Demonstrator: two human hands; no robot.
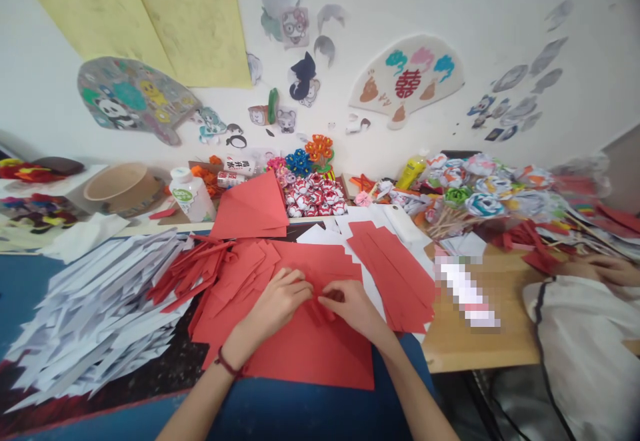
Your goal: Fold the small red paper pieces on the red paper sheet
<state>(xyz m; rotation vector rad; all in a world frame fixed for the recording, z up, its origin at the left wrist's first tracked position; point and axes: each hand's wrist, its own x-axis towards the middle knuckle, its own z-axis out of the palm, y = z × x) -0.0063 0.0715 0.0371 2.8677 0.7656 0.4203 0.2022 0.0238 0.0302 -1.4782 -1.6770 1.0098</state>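
Observation:
My left hand (283, 297), a dark band on its wrist, is closed with the fingertips pinched on a small red paper strip (317, 309). Facing it, my right hand (353, 304) pinches the same strip's other side between thumb and fingers. The strip is partly hidden by the fingers and blends into the large red paper sheets (330, 361) beneath. Narrow folded red strips (193, 271) lie in a heap to the left. Cut red paper pieces (237, 274) overlap beside my left hand, and longer red pieces (395, 274) lie fanned out to the right.
A big pile of folded white paper strips (105, 321) covers the left side. Behind stand a white bottle (193, 197), a round tan container (123, 187) and several paper flowers (313, 194). A co-worker's pale sleeve (590, 347) is at the wooden table (480, 347) on the right.

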